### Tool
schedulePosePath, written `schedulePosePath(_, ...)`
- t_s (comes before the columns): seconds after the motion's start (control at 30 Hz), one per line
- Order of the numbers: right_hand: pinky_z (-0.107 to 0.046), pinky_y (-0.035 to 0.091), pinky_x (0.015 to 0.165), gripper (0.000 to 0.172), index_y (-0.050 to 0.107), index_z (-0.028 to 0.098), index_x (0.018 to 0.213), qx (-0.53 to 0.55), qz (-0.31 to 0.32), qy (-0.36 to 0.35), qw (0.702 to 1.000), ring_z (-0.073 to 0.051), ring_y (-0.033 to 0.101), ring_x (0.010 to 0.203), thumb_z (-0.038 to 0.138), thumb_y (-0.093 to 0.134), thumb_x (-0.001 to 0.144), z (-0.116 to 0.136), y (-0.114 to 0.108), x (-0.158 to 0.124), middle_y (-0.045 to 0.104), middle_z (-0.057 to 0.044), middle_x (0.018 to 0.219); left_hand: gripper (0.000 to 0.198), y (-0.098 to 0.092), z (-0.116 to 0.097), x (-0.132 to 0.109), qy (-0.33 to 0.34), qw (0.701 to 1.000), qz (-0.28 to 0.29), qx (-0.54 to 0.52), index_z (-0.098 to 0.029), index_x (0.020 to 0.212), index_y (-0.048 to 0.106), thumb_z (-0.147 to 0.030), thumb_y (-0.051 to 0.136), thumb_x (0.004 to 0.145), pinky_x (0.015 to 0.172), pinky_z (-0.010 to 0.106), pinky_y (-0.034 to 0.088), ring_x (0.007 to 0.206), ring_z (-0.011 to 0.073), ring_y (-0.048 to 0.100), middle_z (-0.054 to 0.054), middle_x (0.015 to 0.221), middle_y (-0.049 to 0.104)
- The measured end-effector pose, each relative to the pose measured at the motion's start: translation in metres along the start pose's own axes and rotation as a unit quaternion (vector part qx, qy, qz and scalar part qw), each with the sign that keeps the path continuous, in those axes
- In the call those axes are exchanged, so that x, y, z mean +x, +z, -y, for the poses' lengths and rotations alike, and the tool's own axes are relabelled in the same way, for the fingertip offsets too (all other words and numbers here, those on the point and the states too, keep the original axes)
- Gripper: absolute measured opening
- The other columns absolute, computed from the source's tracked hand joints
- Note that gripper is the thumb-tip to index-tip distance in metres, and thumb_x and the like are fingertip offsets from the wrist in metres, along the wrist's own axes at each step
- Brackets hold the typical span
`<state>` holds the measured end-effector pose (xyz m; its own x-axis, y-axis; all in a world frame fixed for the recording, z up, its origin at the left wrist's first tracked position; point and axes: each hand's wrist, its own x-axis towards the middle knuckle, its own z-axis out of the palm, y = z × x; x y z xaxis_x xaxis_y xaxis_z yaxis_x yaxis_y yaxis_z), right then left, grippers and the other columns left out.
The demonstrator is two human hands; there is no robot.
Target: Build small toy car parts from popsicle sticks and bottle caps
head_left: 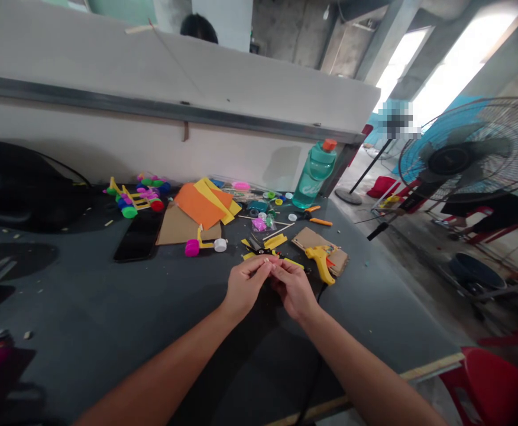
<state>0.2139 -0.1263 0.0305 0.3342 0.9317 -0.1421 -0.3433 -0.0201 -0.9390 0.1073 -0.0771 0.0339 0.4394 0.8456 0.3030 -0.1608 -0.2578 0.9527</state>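
Note:
My left hand (246, 285) and my right hand (293, 288) meet above the dark table, thumbs and fingertips pinched close together. A tiny pale piece shows between the fingertips, too small to name. Just beyond my fingers lie black-handled scissors (263, 251) and yellow strips (275, 241). To the right a yellow glue gun (321, 264) rests on a piece of cardboard (306, 238). On the left stands a small yellow frame (206, 242) with a magenta cap (192, 247) and a white cap (220, 245) as wheels.
Farther back are orange sheets (199, 204), a black phone (137, 238), colourful wheeled models (137, 198), orange-handled pliers (316, 219) and a teal bottle (314, 174). A white partition (152, 136) borders the table. A fan (463, 157) and a red stool (498, 378) stand to the right.

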Motion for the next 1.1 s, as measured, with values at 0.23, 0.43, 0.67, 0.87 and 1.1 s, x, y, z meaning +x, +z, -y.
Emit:
schedulePosePath(0.23,-0.035,0.039,0.081,0.028,0.063,0.019,0.095,-0.552,-0.066,-0.218,0.802,-0.023,0.053,0.091,0.034,0.062,0.072,0.015,-0.017,0.002,0.063,-0.007,0.094,0.022,-0.021,0.009,0.008,0.051,0.992,-0.022,0.115,-0.018,0.093,0.064,-0.029,0.045,0.088,0.082,0.027,0.049,0.091,0.0165,0.063,0.005,0.097,0.068)
schedulePosePath(0.43,-0.046,0.033,0.086,0.080,0.042,0.018,0.127,-0.764,-0.060,-0.140,0.628,-0.035,0.044,0.108,0.053,0.069,0.060,0.010,-0.025,-0.001,0.051,-0.016,0.118,0.026,-0.039,0.021,0.018,0.045,0.993,-0.019,0.104,-0.018,0.088,0.059,-0.036,0.040,0.090,0.068,0.024,0.053,0.075,0.0143,0.065,0.004,0.083,0.066)
schedulePosePath(0.67,-0.042,0.037,0.080,0.068,0.044,0.013,0.122,-0.774,-0.084,-0.072,0.623,-0.034,0.048,0.102,0.044,0.064,0.065,0.009,-0.024,0.004,0.053,-0.017,0.107,0.027,-0.045,0.032,0.023,0.019,0.994,0.019,0.109,-0.018,0.079,0.055,-0.038,0.040,0.089,0.059,0.023,0.051,0.063,0.0127,0.062,0.001,0.073,0.060)
schedulePosePath(0.87,-0.036,0.039,0.080,0.058,0.048,0.010,0.114,-0.737,-0.093,-0.083,0.665,-0.030,0.051,0.100,0.032,0.061,0.063,0.008,-0.027,0.003,0.053,-0.017,0.105,0.029,-0.051,0.041,0.027,-0.019,0.996,0.013,0.087,-0.018,0.074,0.054,-0.040,0.041,0.088,0.054,0.023,0.049,0.058,0.0128,0.059,0.000,0.067,0.056)
schedulePosePath(1.1,-0.028,0.040,0.072,0.046,0.047,0.017,0.110,-0.669,-0.012,-0.090,0.738,-0.022,0.058,0.088,0.027,0.054,0.066,0.012,-0.024,-0.002,0.059,-0.009,0.101,0.028,-0.058,0.042,0.033,-0.023,0.998,-0.021,0.061,-0.018,0.074,0.053,-0.043,0.045,0.084,0.050,0.024,0.050,0.056,0.0134,0.056,0.001,0.067,0.054)
